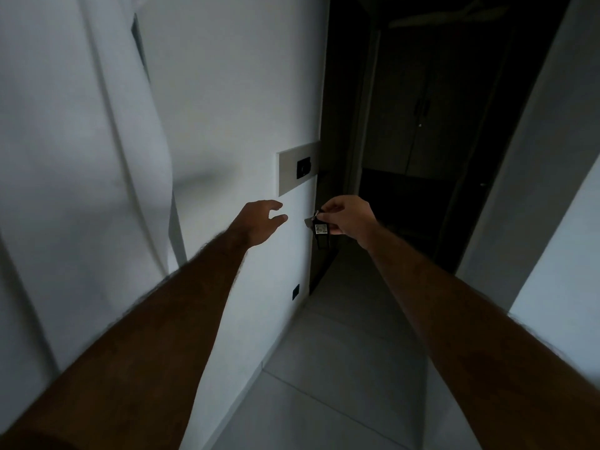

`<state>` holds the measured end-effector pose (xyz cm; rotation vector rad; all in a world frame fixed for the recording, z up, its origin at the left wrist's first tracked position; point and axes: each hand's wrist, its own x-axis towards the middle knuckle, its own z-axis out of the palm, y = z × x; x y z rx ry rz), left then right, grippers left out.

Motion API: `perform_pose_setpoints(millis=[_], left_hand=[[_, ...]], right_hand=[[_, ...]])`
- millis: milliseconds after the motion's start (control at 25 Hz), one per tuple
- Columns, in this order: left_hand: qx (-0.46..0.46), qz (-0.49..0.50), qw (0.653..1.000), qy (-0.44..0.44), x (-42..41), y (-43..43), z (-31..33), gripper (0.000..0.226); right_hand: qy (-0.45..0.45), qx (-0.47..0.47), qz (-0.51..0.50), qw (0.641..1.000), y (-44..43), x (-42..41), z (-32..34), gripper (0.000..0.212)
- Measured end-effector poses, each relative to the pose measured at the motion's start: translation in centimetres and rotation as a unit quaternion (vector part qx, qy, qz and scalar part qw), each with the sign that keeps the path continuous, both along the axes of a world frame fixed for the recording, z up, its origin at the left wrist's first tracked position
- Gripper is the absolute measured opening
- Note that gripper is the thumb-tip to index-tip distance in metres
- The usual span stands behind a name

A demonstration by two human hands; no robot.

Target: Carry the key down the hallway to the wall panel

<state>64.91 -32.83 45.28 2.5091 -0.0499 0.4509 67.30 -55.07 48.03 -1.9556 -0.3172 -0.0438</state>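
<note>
Pinching a key (308,219) between thumb and fingertips, the right hand (349,219) is held out near the wall's end corner, a dark key fob (321,233) dangling beneath its knuckles. Just left of it, the left hand (259,225) hovers with fingers loosely spread, touching nothing, close to the white wall (227,108). Above both hands, a pale wall panel (289,175) carries a small black switch (303,167). Lower on the wall sits a black socket (295,291). Beyond lies a dark doorway (422,141) and grey floor tiles (341,368).

wall (227,92) white. wall plate (292,172) pale grey, black switch (304,167). key fob (321,233) black, small light label. floor (341,368) light grey tiles.
</note>
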Motion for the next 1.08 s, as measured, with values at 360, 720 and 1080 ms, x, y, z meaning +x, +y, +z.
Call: perform_pose_setpoints(millis=[360,720,1080], left_hand=[[0.018,-0.027,0.999,-0.007,11.7,3.5,0.2,0.045],[0.036,-0.007,0.999,-0.003,21.9,3.2,-0.4,0.047],[0.032,0.052,0.998,-0.024,33.3,-2.5,1.4,0.044]], right_hand=[[0.009,-0.009,-0.05,0.999,1.6,10.6,-0.2,0.018],[-0.012,-0.031,-0.043,0.999,0.9,21.9,-0.6,0.014],[-0.042,-0.056,0.013,0.997,-4.4,34.9,1.8,0.02]])
